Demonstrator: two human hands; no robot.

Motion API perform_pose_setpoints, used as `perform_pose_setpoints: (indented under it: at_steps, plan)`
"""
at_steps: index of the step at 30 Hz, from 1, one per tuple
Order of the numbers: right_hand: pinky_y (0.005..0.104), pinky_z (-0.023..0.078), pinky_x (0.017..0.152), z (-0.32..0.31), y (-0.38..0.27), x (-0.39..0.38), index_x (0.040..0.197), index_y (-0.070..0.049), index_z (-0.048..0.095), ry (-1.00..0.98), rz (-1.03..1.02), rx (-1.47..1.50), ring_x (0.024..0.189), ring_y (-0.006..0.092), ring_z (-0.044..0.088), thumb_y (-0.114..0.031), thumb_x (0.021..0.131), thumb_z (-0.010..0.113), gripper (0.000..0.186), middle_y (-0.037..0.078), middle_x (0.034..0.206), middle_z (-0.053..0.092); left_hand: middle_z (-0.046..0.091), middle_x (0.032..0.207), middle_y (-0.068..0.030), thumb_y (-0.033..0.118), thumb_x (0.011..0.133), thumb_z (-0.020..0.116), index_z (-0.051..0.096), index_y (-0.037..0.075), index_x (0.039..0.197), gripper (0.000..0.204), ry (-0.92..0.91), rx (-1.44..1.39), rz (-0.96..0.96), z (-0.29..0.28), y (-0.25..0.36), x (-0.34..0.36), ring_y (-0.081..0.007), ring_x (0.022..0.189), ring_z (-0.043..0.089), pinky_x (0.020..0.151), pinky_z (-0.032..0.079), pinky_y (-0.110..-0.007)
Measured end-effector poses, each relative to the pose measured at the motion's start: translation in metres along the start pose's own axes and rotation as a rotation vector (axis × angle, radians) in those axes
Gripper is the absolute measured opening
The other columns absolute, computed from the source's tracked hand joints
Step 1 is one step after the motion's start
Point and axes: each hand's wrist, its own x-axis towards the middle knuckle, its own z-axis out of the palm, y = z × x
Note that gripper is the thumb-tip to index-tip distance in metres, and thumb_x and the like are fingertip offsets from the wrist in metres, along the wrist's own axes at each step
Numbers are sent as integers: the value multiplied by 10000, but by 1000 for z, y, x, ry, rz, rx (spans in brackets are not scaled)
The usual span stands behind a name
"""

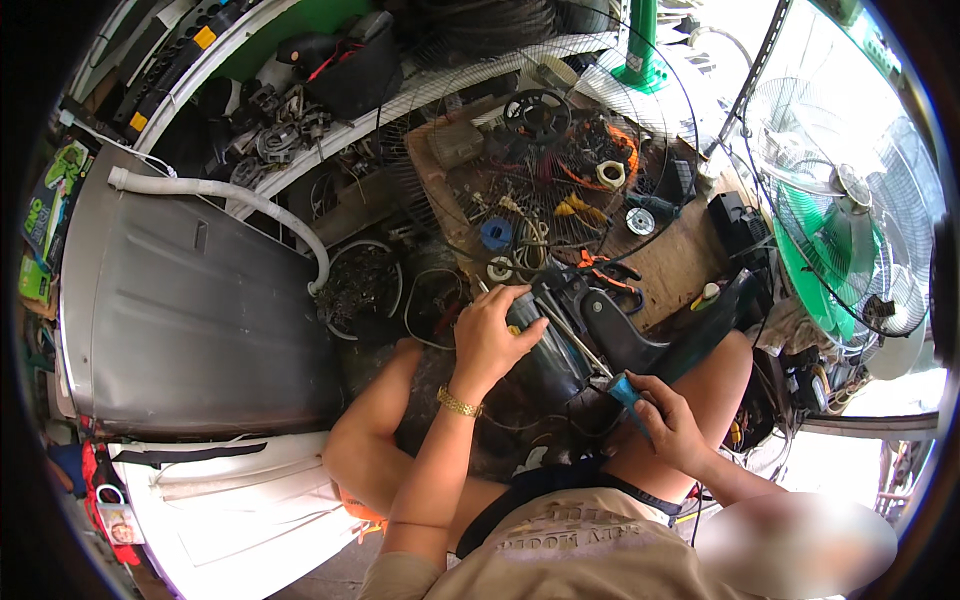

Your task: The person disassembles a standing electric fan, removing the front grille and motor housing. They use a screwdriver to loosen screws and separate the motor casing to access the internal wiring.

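By the right hand (668, 420), a blue-handled screwdriver (626, 391) is gripped, with the fingers closed around the handle. By the left hand (497, 335), a dark glossy housing (562, 362) is held near its upper end, with the thumb and fingers partly curled over it. This housing is situated between the person's knees. Beyond it, orange-handled pliers (624, 271) are seen on a wooden board (672, 288).

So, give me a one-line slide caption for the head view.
Left hand holding a dark, glossy part, right hand gripping a blue-handled tool, before a cluttered wooden board.
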Motion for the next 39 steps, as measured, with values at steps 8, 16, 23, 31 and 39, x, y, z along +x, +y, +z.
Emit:
perform_pose_setpoints:
  at_steps: [8, 16, 23, 31, 39]
  plan:
    - [236, 475, 643, -20, -6, 21, 1344, -29, 508, -117, -107, 76, 716, 93, 564, -127, 1008, 512, 350, 44, 886, 614, 694, 1063, -127, 265, 785, 761, 651, 44, 1126, 421, -26, -35, -27, -5, 3, 1, -322, 1008, 662, 868, 511, -388]
    - [250, 431, 515, -13, 7, 17, 1328, -36, 507, -109, 43, 64, 626, 77, 517, -172, 1039, 445, 325, 9, 826, 556, 676, 1100, -138, 282, 790, 780, 632, 25, 1212, 516, -127, -125, -38, -11, -7, 0, -280, 1055, 652, 924, 489, -360]
    - [232, 466, 492, -43, -37, 31, 1304, -71, 518, -270, 207, 24, 643, 104, 592, -229, 1026, 465, 325, 35, 835, 569, 552, 1357, -127, 194, 819, 799, 483, -34, 1402, 701, -516, -425, -67, -16, -43, 18, -156, 1237, 508, 1078, 375, -307]
    - [228, 412, 490, 4, -1, 24, 1266, -71, 510, -117, 56, 66, 610, 59, 496, -186, 1036, 475, 259, 6, 754, 553, 584, 1328, -105, 198, 821, 803, 455, -34, 1415, 727, -590, -529, -161, -20, -37, 27, -139, 1176, 548, 1054, 407, -299]
    - [292, 493, 605, -9, -22, 24, 1251, -30, 521, -118, 30, -95, 683, 121, 583, -114, 1004, 530, 261, 59, 784, 604, 566, 1340, -166, 261, 812, 801, 469, -28, 1378, 717, -530, -430, -69, -21, -30, 15, -224, 1251, 534, 1072, 390, -340]
